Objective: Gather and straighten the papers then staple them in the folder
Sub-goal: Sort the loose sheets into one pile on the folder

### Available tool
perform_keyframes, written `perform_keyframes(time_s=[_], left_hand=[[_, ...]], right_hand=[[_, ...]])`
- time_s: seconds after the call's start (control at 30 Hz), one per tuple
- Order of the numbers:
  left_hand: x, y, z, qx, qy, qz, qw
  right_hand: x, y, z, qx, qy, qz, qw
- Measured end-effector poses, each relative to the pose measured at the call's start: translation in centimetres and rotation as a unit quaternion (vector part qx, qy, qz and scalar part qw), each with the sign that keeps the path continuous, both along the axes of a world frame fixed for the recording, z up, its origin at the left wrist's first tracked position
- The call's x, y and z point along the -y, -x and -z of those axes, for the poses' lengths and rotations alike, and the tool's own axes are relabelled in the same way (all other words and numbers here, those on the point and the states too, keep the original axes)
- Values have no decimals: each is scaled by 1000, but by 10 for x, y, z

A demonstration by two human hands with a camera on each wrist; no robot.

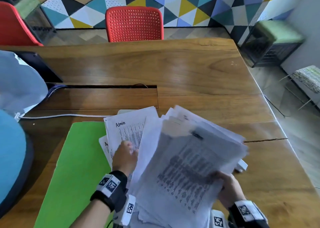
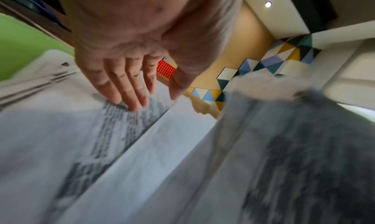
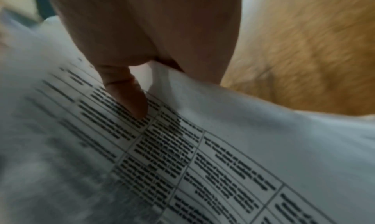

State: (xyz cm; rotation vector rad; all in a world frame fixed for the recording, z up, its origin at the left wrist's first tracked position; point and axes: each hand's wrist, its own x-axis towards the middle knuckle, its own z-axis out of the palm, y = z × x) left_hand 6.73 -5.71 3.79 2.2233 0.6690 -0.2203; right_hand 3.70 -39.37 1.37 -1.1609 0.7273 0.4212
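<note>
A thick, uneven stack of printed papers [image 1: 187,157] is held tilted above the wooden table [image 1: 173,68]; it is blurred. My right hand [image 1: 226,184] grips its lower right corner, thumb [image 3: 129,92] on the top sheet [image 3: 202,155]. My left hand [image 1: 125,156] lies with straight fingers [image 2: 125,89] on loose sheets headed "Admin" [image 1: 124,129], left of the stack. These sheets [image 2: 61,131] overlap the right edge of a green folder [image 1: 76,167] lying flat on the table. No stapler can be made out.
A white cable [image 1: 65,115] runs across the table behind the folder. A pale bag [image 1: 19,84] and a blue object [image 1: 10,155] sit at the left. A small white box [image 1: 242,165] peeks out right of the stack. A red chair [image 1: 134,23] stands at the far side.
</note>
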Motion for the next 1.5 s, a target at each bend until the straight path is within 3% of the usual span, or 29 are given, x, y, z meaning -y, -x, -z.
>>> perform_keyframes(time_s=[0.07,0.17,0.27,0.33,0.4,0.57,0.67,0.73,0.8,0.87,0.93,1.0,1.07,1.13,1.2,1.23,1.3,1.37,1.43,1.5], left_hand=[[6,6,8,-28,-3,45,999],[24,12,10,-96,-42,79,991],[27,16,12,-137,-19,110,984],[20,19,9,-111,19,109,988],[5,22,-2,-71,33,56,995],[-49,31,-75,124,-74,-12,989],[-42,31,-131,205,-40,59,976],[-12,28,-150,213,-15,137,967],[26,22,-143,178,-31,214,960],[63,15,-113,121,-86,283,948],[91,10,-74,63,-100,331,936],[107,12,-46,-7,-66,380,922],[111,18,-33,-67,20,412,908],[101,23,-33,-69,121,382,913],[74,28,-34,7,126,311,942],[55,30,-31,54,89,243,965],[12,33,-23,127,-4,16,992],[-36,33,-10,86,-38,-181,979],[-68,33,4,-1,4,-204,979],[-77,33,8,5,10,-133,991]], right_hand=[[12,7,9,17,-58,51,997],[12,13,10,18,-91,38,995],[0,12,-1,23,4,-1,1000],[-2,12,-2,23,46,-10,999],[-4,10,-2,20,68,-11,997],[-20,-6,-8,104,97,-63,988],[-40,-17,-16,170,127,-103,972],[-55,-24,-16,184,145,-124,964],[-71,-26,-25,166,171,-142,961],[-83,-30,-27,148,176,-141,963],[-89,-35,-29,98,120,-138,978],[-88,-35,-23,52,46,-125,990],[-85,-35,-15,53,72,-149,985],[-81,-35,-9,73,162,-177,968],[-78,-37,-6,70,164,-186,966],[-78,-37,-8,63,143,-187,970],[-76,-34,-8,48,96,-183,977],[-71,-32,-5,46,60,-178,981],[-70,-27,-7,53,44,-177,982],[-71,-23,-13,56,65,-191,978]])
